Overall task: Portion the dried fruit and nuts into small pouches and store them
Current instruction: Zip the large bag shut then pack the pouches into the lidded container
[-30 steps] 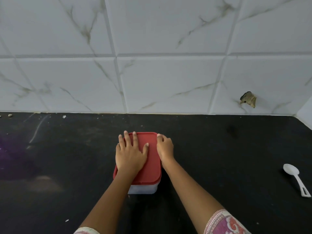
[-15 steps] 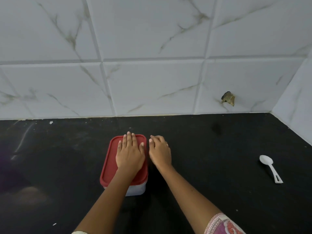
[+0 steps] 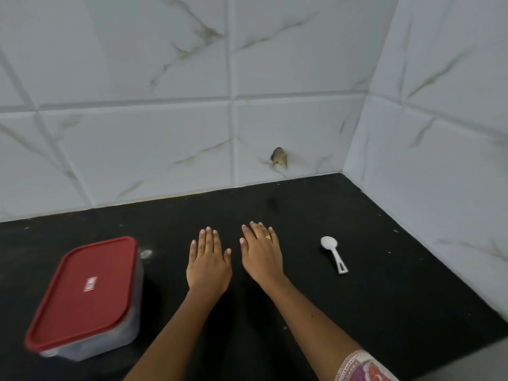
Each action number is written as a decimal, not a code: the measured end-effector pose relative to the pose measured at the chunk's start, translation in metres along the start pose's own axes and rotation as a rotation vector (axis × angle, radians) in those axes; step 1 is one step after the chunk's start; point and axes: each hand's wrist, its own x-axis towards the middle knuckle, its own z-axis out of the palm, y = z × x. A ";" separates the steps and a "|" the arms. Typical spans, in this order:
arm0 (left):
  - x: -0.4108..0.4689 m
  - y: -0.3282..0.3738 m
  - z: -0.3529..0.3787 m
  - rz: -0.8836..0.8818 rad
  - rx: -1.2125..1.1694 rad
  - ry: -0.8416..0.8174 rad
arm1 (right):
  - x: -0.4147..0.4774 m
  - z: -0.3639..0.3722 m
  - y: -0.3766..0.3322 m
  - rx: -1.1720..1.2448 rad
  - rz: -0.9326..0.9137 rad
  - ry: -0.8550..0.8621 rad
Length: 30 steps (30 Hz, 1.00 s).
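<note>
lid label [image 3: 90, 284] blurred, no legible text

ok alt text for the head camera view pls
A person's left hand and right hand are spread flat, empty, over a black counter. A container with its red lid on sits to their left, a white spoon to their right.

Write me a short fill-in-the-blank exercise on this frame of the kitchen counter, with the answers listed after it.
1. The lid on the container is coloured ___.
2. The container stands on the counter to the ___ of the left hand.
3. The white spoon lies to the ___ of the right hand.
4. Both hands, fingers straight, hold ___.
Missing words: red; left; right; nothing.
</note>
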 end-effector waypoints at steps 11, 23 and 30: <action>0.010 0.152 0.045 0.225 -0.162 -0.056 | -0.023 -0.038 0.138 0.025 0.300 0.064; 0.038 0.223 0.071 0.045 -0.557 -0.178 | -0.025 -0.034 0.192 0.396 0.546 -0.022; 0.039 0.226 0.085 0.031 -0.680 -0.113 | -0.021 -0.031 0.193 0.619 0.623 -0.022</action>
